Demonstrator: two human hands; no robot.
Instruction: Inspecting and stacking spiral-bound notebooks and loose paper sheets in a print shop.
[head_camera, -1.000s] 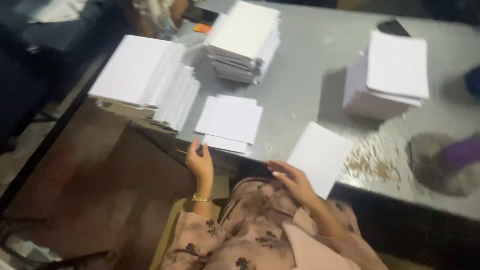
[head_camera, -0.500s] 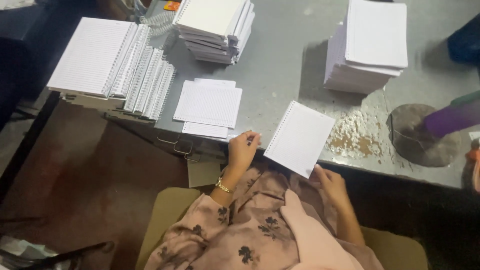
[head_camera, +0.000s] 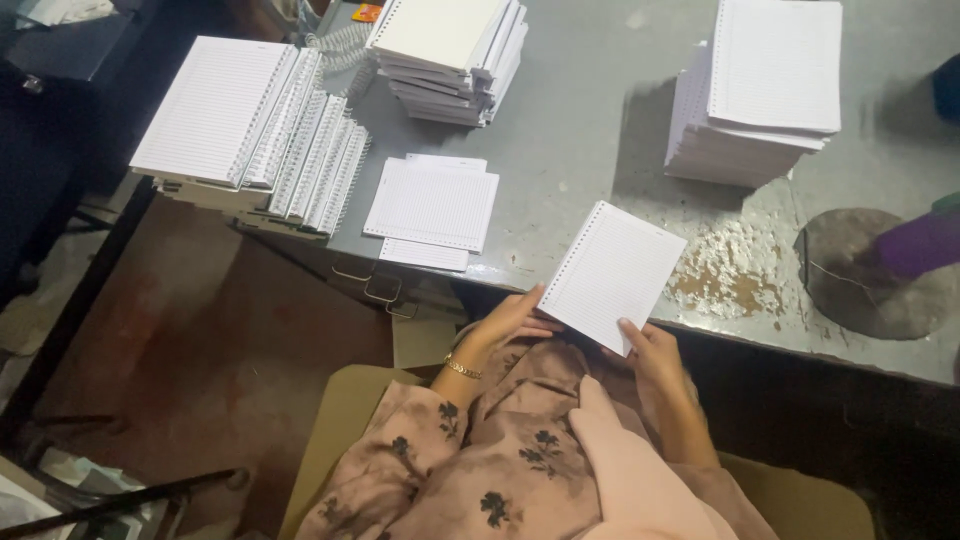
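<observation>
Both your left hand (head_camera: 505, 325) and right hand (head_camera: 655, 350) pinch the punched sheet stack (head_camera: 612, 275) at the worktop (head_camera: 590, 120) edge; fingers closed lightly, apparently. Loosen them and the sheets may fan and misalign.

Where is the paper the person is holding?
In the head view, the punched lined sheet sits low and centre at the grey table's near edge, held between the left hand and right hand, beside the patch of chipped paint.
</observation>
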